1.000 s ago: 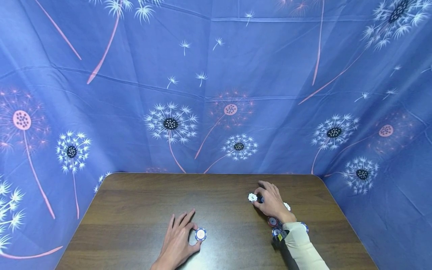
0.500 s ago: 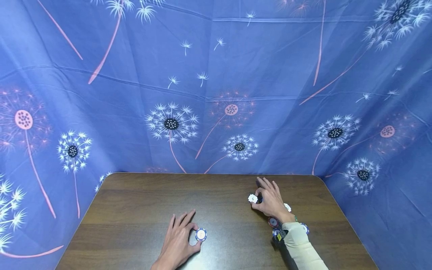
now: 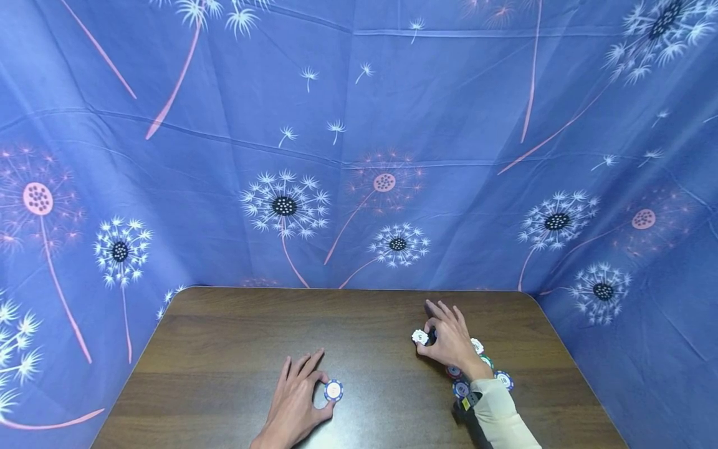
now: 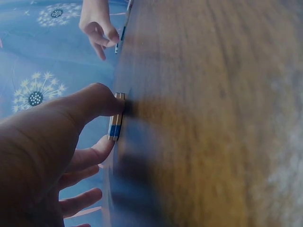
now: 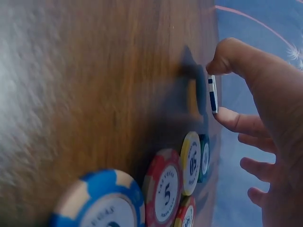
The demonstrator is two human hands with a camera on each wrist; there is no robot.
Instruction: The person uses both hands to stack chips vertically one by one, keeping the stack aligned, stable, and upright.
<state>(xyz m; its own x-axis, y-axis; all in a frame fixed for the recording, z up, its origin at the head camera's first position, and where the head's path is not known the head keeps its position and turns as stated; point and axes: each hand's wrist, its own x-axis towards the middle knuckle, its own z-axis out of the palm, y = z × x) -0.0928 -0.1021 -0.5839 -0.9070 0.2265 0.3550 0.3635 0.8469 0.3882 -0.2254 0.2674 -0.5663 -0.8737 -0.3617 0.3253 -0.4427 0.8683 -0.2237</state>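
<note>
My left hand [image 3: 297,399] pinches a blue-and-white poker chip [image 3: 333,390] between thumb and index finger, the other fingers extended. Seen edge-on in the left wrist view, this poker chip [image 4: 116,118] looks two layers thick, close to the tabletop. Farther off to the right, my right hand [image 3: 450,340] pinches a white poker chip [image 3: 419,337] marked 5 by its edges. Its dark-and-white rim [image 5: 213,94] appears slightly above the wood in the right wrist view, beside a dark shadow. The other right fingers point away from it.
Several poker chips lie under and around the right wrist: a red chip [image 5: 163,189], a yellow-edged chip [image 5: 191,163] marked 50, a blue chip [image 3: 503,380] and a white chip [image 3: 477,346]. A patterned blue cloth [image 3: 348,137] stands behind the brown table [image 3: 224,337].
My right hand has shifted slightly toward me with the white poker chip, and more of the chips near its wrist show. The left hand holds its place.
</note>
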